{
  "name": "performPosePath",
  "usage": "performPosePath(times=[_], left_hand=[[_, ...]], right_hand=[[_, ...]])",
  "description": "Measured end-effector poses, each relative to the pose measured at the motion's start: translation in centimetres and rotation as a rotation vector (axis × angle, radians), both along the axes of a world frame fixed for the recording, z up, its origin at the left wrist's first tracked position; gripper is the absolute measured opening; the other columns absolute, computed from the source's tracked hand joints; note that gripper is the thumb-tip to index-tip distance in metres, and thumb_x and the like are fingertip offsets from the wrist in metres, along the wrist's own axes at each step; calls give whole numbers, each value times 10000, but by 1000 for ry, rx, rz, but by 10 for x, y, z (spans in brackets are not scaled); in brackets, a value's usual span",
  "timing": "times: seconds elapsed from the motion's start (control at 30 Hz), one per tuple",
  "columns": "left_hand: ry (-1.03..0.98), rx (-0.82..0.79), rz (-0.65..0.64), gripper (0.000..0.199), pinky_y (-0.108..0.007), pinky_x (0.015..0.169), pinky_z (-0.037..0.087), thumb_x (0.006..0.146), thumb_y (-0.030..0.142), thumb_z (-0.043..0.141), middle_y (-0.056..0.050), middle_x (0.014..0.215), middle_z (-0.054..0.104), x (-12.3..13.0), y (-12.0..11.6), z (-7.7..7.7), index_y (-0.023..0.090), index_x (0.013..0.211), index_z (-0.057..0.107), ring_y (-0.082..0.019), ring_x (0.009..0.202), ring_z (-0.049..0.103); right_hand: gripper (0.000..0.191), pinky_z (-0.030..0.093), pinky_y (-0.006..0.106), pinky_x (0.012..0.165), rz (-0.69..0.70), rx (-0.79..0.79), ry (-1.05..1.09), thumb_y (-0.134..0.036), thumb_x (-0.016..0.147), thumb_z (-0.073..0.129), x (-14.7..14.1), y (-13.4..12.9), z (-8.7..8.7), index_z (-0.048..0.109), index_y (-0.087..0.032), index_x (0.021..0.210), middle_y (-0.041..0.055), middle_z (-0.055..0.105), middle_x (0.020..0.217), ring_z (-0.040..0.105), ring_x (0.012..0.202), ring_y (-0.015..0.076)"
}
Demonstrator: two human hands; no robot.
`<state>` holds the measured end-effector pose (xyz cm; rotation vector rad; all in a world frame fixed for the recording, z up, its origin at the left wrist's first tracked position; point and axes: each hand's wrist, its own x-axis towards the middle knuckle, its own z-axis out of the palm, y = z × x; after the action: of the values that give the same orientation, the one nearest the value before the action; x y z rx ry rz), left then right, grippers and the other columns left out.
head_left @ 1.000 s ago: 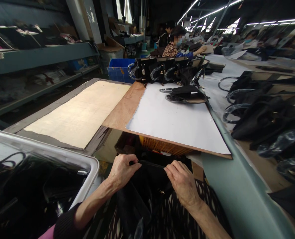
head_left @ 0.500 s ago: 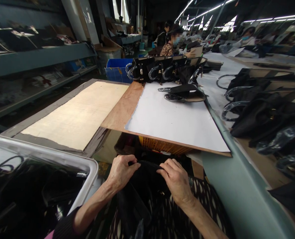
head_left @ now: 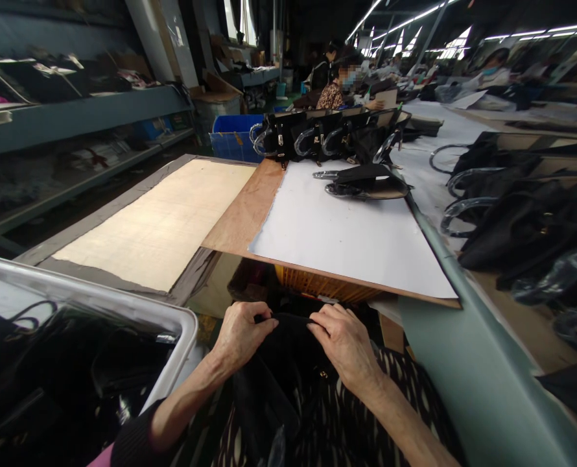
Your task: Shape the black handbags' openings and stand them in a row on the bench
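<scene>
A black handbag (head_left: pixel 279 363) hangs over my lap, its top edge stretched between my two hands. My left hand (head_left: pixel 242 334) pinches that edge on the left with thumb and fingers. On the right, my right hand (head_left: pixel 344 340) grips the same edge with its fingers closed. A small gold-coloured fitting shows on the dark material below my right hand. The lower part of the bag blends into the patterned dark cloth (head_left: pixel 366 421) over my lap, so its outline there is hard to make out.
Ahead is a board with a white sheet (head_left: pixel 347 233), bearing a black bag (head_left: pixel 369 181) with wrapped handles. More black bags stand behind (head_left: pixel 312 136) and at right (head_left: pixel 526 214). A white-rimmed bin (head_left: pixel 186 324) of black bags is left. A co-worker (head_left: pixel 330 96) sits beyond.
Both hands keep their hold on the bag's edge and have barely moved. The whole view has shifted slightly, so the surroundings appear a little further right.
</scene>
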<state>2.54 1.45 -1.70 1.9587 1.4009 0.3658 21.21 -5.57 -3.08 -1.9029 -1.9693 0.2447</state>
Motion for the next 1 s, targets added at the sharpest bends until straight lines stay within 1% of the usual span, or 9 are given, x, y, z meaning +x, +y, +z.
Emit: performPosePath(times=[0.1, 0.3, 0.53, 0.63, 0.73, 0.9, 0.93, 1.0], left_hand=[[-21, -1, 6, 134, -208, 571, 335, 673, 262, 584, 22, 619, 613, 1, -1, 1, 167, 581, 602, -118, 593, 527], [-25, 2, 9, 131, -204, 547, 327, 653, 255, 608, 31, 571, 597, 3, -1, 3, 162, 560, 603, -110, 554, 508], [-60, 19, 40, 110, -209, 592, 354, 638, 229, 606, 21, 629, 631, -1, 0, -5, 163, 550, 599, -116, 582, 518], [-69, 13, 38, 109, -208, 588, 350, 630, 214, 590, 18, 634, 627, -1, 0, -8, 160, 536, 579, -114, 584, 509], [-74, 11, 23, 135, -200, 552, 321, 637, 202, 557, 31, 586, 584, 1, 0, -10, 156, 514, 525, -100, 554, 469], [-87, 15, 19, 195, -190, 477, 242, 606, 145, 504, 67, 477, 391, 1, 0, -12, 165, 481, 356, -76, 496, 341], [-98, 17, 15, 187, -188, 480, 245, 592, 126, 495, 69, 480, 378, 1, 0, -11, 169, 491, 343, -77, 502, 346], [-139, 30, 6, 145, -186, 504, 273, 565, 88, 473, 65, 523, 424, 1, 0, -8, 174, 532, 361, -84, 535, 391]], right_hand=[[150, 351, 282, 701, 48, 35, -23, -254, 844, 507, -5, 5, 0, 627, -221, 761, 6, 592, 691, 509, 727, 153], [222, 348, 263, 699, 63, 47, -25, -239, 859, 482, -21, 13, 1, 592, -204, 670, -2, 580, 655, 509, 696, 134], [223, 364, 248, 696, 78, 53, -33, -222, 851, 487, -31, 19, 4, 585, -202, 652, 2, 573, 651, 512, 696, 133], [215, 372, 233, 675, 109, 1, -20, -225, 850, 486, -35, 24, 5, 594, -210, 665, -2, 591, 671, 529, 706, 130], [194, 376, 220, 672, 161, -85, 5, -224, 849, 480, -36, 29, 9, 613, -227, 708, -11, 624, 696, 564, 732, 127], [200, 370, 219, 641, 271, -259, 55, -237, 853, 451, -33, 40, 17, 644, -249, 803, 0, 681, 728, 624, 735, 141], [207, 369, 218, 638, 283, -285, 70, -243, 854, 445, -32, 42, 19, 647, -245, 807, 6, 688, 735, 630, 749, 146], [229, 369, 216, 633, 292, -322, 97, -243, 858, 432, -32, 43, 22, 649, -230, 788, 18, 696, 746, 636, 761, 151]])
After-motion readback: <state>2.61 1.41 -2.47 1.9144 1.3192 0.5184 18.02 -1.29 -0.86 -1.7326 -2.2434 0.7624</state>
